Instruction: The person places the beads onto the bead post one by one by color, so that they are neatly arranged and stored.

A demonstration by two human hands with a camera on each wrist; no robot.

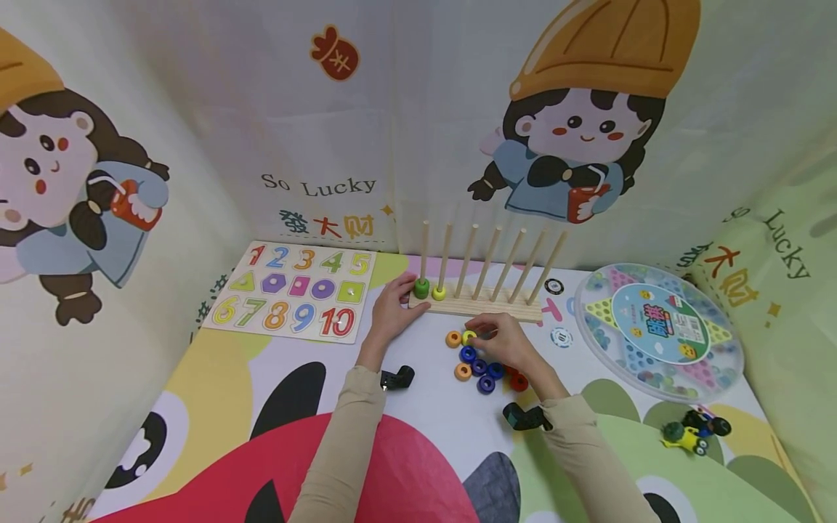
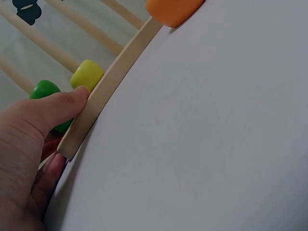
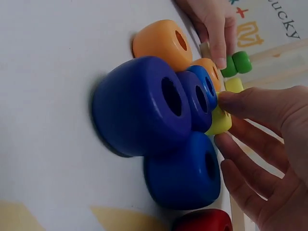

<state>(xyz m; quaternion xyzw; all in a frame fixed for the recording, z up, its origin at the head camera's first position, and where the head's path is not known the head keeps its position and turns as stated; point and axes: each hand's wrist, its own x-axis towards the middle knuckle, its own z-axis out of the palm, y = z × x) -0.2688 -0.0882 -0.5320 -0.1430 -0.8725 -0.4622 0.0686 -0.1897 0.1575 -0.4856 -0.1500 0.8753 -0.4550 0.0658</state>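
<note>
A wooden peg rack (image 1: 480,306) with several upright rods stands toward the back of the table. Green beads (image 1: 421,289) sit on its leftmost rod, and a yellow bead (image 1: 439,293) is on the rod beside them. My left hand (image 1: 391,311) grips the left end of the rack's base, thumb along the front edge (image 2: 79,96). With thumb and fingertips, my right hand (image 1: 506,340) pinches a loose yellow bead (image 3: 220,120) at the edge of a cluster. Around it lie blue and purple beads (image 3: 144,106), orange beads (image 1: 463,372) and red beads (image 1: 519,382).
Left of the rack lies a number and shape board (image 1: 314,293). A round, clear-lidded game box (image 1: 660,330) is at the right, with a small yellow toy (image 1: 683,438) in front of it. Two poker-chip-like discs (image 1: 561,337) lie near the rack's right end.
</note>
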